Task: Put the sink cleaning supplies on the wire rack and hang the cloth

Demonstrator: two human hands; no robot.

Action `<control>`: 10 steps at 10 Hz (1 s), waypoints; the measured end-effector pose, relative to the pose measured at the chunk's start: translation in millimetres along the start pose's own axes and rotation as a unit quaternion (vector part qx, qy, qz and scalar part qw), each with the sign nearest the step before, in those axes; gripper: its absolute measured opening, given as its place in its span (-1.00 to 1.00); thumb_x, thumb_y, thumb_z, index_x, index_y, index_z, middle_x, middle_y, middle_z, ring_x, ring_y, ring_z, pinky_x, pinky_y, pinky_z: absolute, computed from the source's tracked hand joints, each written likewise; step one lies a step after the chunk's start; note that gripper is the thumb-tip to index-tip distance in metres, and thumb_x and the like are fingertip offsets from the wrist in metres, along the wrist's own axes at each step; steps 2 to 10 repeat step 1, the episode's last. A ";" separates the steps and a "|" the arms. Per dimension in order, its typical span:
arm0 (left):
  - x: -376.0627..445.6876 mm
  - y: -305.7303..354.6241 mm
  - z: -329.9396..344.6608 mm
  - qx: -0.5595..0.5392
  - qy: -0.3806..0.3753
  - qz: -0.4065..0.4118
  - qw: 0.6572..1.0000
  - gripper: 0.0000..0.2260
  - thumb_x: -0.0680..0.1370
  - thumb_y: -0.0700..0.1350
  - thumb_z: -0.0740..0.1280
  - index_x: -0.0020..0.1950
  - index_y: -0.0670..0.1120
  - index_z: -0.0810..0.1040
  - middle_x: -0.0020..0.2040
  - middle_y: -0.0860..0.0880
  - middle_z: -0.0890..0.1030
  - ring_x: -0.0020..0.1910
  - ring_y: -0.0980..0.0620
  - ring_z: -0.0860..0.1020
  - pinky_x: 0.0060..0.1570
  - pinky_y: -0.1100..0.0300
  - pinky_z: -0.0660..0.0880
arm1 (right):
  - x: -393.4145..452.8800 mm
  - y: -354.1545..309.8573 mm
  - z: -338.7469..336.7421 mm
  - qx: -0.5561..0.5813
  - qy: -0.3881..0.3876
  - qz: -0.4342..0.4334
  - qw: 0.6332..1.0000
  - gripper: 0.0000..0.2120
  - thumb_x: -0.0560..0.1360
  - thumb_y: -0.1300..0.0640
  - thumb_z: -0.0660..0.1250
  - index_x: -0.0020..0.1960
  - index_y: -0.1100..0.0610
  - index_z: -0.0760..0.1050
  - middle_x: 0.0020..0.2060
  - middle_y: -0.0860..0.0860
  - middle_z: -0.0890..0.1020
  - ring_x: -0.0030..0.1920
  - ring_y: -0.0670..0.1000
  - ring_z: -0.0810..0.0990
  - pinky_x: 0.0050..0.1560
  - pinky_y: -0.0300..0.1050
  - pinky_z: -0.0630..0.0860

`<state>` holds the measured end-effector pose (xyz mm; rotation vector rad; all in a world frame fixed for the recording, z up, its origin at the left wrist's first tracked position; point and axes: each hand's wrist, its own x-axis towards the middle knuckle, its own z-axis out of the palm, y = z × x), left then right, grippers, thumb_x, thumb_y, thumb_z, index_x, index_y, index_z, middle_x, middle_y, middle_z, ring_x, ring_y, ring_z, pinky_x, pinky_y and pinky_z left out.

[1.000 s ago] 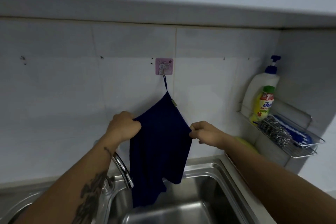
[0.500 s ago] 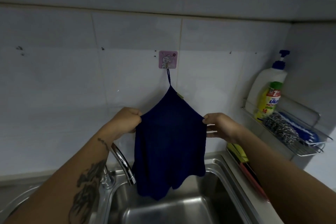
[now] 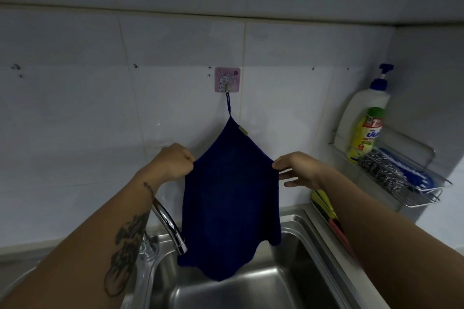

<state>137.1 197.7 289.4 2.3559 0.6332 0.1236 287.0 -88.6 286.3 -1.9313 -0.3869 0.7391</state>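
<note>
A dark blue cloth [image 3: 229, 198] hangs by its loop from a pink square wall hook [image 3: 227, 79] above the sink. My left hand [image 3: 173, 162] pinches the cloth's left corner and my right hand [image 3: 298, 169] pinches its right corner, holding it spread flat. On the right wall the wire rack [image 3: 424, 198] carries a white pump bottle [image 3: 364, 110], a yellow dish soap bottle [image 3: 366, 133], a steel scourer [image 3: 381, 169] and a blue brush [image 3: 416, 177].
A chrome faucet [image 3: 168, 223] curves over the steel sink [image 3: 251, 288] just left of the cloth's lower edge. A yellow and a red item [image 3: 326, 211] lie along the sink's right rim under my right forearm. White wall tiles stand behind, with a cabinet overhead.
Both hands have moved apart, pulling the bunched cloth out flat and wider. The cloth stays on the hook.
</note>
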 end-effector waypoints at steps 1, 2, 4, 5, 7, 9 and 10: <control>6.8 -3.4 1.5 0.001 0.010 -0.069 0.998 -0.88 0.39 -0.29 0.28 -0.35 -0.16 0.50 -0.29 -0.15 0.57 -0.29 -0.08 0.53 -0.32 0.19 0.44 | 3.5 -4.7 9.4 -0.061 0.027 0.009 0.998 -0.75 0.51 0.13 0.33 0.15 0.17 0.59 0.10 0.09 0.66 0.09 0.07 0.64 0.10 0.01 0.54; 6.8 -3.4 1.5 0.001 0.010 -0.069 0.998 -0.88 0.39 -0.29 0.28 -0.35 -0.16 0.50 -0.29 -0.15 0.57 -0.29 -0.08 0.53 -0.32 0.19 0.44 | 3.5 -4.7 9.4 -0.061 0.027 0.009 0.998 -0.75 0.51 0.13 0.33 0.15 0.17 0.59 0.10 0.09 0.66 0.09 0.07 0.64 0.10 0.01 0.54; 6.8 -3.4 1.5 0.001 0.010 -0.069 0.998 -0.88 0.39 -0.29 0.28 -0.35 -0.16 0.50 -0.29 -0.15 0.57 -0.29 -0.08 0.53 -0.32 0.19 0.44 | 3.5 -4.7 9.4 -0.061 0.027 0.009 0.998 -0.75 0.51 0.13 0.33 0.15 0.17 0.59 0.10 0.09 0.66 0.09 0.07 0.64 0.10 0.01 0.54; 6.8 -3.4 1.5 0.001 0.010 -0.069 0.998 -0.88 0.39 -0.29 0.28 -0.35 -0.16 0.50 -0.29 -0.15 0.57 -0.29 -0.08 0.53 -0.32 0.19 0.44 | 3.5 -4.7 9.4 -0.061 0.027 0.009 0.998 -0.75 0.51 0.13 0.33 0.15 0.17 0.59 0.10 0.09 0.66 0.09 0.07 0.64 0.10 0.01 0.54; 6.8 -3.4 1.5 0.001 0.010 -0.069 0.998 -0.88 0.39 -0.29 0.28 -0.35 -0.16 0.50 -0.29 -0.15 0.57 -0.29 -0.08 0.53 -0.32 0.19 0.44 | 3.5 -4.7 9.4 -0.061 0.027 0.009 0.998 -0.75 0.51 0.13 0.33 0.15 0.17 0.59 0.10 0.09 0.66 0.09 0.07 0.64 0.10 0.01 0.54; 6.8 -3.4 1.5 0.001 0.010 -0.069 0.998 -0.88 0.39 -0.29 0.28 -0.35 -0.16 0.50 -0.29 -0.15 0.57 -0.29 -0.08 0.53 -0.32 0.19 0.44 | 3.5 -4.7 9.4 -0.061 0.027 0.009 0.998 -0.75 0.51 0.13 0.33 0.15 0.17 0.59 0.10 0.09 0.66 0.09 0.07 0.64 0.10 0.01 0.54; 6.8 -3.4 1.5 0.001 0.010 -0.069 0.998 -0.88 0.39 -0.29 0.28 -0.35 -0.16 0.50 -0.29 -0.15 0.57 -0.29 -0.08 0.53 -0.32 0.19 0.44 | 3.5 -4.7 9.4 -0.061 0.027 0.009 0.998 -0.75 0.51 0.13 0.33 0.15 0.17 0.59 0.10 0.09 0.66 0.09 0.07 0.64 0.10 0.01 0.54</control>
